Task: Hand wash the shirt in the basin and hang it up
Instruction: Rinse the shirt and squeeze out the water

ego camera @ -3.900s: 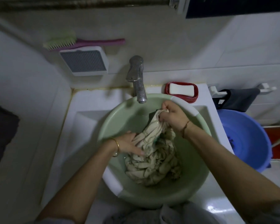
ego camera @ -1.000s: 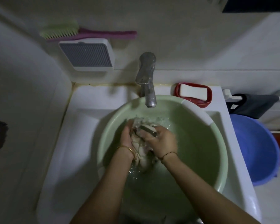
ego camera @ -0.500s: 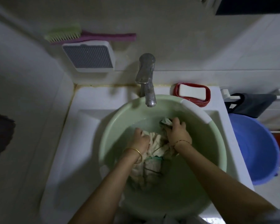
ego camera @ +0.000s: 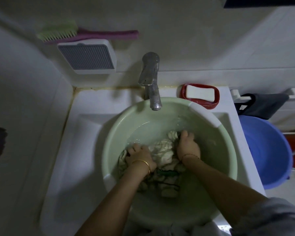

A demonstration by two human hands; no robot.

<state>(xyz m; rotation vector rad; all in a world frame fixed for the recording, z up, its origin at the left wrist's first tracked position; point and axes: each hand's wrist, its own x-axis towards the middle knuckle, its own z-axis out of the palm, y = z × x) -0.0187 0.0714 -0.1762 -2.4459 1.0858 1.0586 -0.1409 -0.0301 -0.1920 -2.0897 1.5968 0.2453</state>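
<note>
Pale green plastic makes the one basin (ego camera: 126, 116), which sits inside the white sink (ego camera: 85, 133) and holds shallow water. One shirt (ego camera: 162, 154), cream with dark trim, lies bunched and wet in the near half of the basin; its long axis runs from the near side, close to the person, toward the far right, and which end is the collar I cannot tell. Two hands are on it. The left hand (ego camera: 140, 156), with one gold bangle at the wrist, presses on the left part of the shirt with curled fingers that seem to grip the cloth. The right hand (ego camera: 187, 145), with one thin bracelet, is clenched around the far right end of the shirt. One metal tap (ego camera: 151, 79) stands behind the basin, its spout over the far rim. Right of the tap, on the sink edge and touching the basin rim, is one red dish (ego camera: 183, 90) with one white soap (ego camera: 199, 93). On the wall left of the tap hangs one grey-and-white box (ego camera: 87, 57), and just above it lies one brush (ego camera: 85, 34) with green bristles and a pink handle. Right of the basin, beside the sink, stands one blue bucket (ego camera: 271, 150), and above it one dark cloth (ego camera: 262, 104) hangs on a white rail.
</note>
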